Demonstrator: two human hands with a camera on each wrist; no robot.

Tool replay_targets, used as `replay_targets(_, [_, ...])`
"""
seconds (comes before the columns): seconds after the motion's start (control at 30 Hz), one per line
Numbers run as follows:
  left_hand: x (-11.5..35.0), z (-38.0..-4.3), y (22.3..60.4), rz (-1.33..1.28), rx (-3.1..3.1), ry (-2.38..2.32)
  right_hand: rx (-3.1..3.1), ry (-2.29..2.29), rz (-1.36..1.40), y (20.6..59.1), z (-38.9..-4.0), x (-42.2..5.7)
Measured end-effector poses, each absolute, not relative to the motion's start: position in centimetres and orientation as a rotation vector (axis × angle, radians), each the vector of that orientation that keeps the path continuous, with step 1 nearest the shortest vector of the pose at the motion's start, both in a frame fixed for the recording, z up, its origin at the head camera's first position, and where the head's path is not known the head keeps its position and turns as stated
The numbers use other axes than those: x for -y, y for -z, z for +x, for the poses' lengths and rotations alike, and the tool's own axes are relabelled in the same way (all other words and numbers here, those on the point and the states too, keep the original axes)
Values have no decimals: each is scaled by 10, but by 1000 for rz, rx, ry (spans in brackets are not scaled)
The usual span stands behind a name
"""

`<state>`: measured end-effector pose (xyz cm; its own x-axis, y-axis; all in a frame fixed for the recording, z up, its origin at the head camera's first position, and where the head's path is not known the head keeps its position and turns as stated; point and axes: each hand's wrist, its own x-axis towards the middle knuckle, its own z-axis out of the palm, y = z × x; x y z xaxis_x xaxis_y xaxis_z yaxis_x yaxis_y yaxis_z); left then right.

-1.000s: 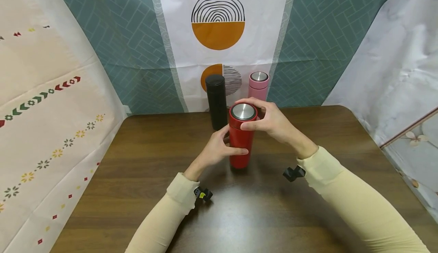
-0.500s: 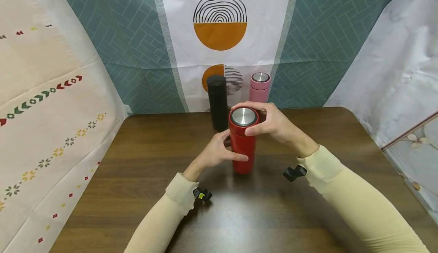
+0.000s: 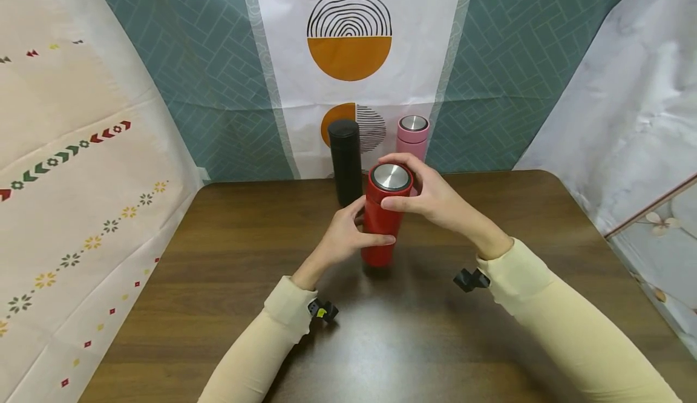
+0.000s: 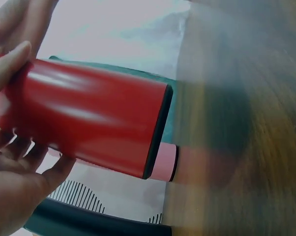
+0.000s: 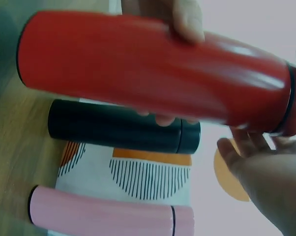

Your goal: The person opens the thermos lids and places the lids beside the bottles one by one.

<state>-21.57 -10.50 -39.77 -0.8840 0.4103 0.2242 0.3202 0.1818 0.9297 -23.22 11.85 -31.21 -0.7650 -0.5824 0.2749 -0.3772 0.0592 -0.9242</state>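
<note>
Both hands hold a red thermos bottle (image 3: 381, 220) above the wooden table, its base apart from the tabletop in the left wrist view. It leans slightly, with its top toward the right in the head view. My left hand (image 3: 343, 236) grips the body, thumb across the near side and fingers behind. Up at the lid (image 3: 391, 177), which has a silver disc on top, my right hand (image 3: 432, 194) curls its thumb and fingers round the rim. In the right wrist view the red body (image 5: 123, 64) is large, with a dark seam below the lid.
A black bottle (image 3: 346, 167) stands upright behind the red one, to its left. Farther back on the right is a pink bottle (image 3: 412, 143), partly hidden by my right hand. A patterned cloth (image 3: 218, 76) hangs beyond the table's (image 3: 245, 306) back edge.
The red thermos bottle dipped toward me, then rose back and tilted, its top going right and its base left. My right hand moved along with the lid; the left hand kept its grip.
</note>
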Motion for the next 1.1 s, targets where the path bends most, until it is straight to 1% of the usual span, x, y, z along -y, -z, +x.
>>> replay_targets(0.33, [104, -214, 398, 710, -2335, -1834, -2207, 1799, -900, 307, -229, -116])
replay_targets(0.67, [107, -215, 398, 774, -2325, -1829, -2017, 1767, -984, 305, -235, -119])
replay_targets(1.1, [107, -216, 399, 718, -2365, -1840, -2250, 1783, -912, 307, -229, -115])
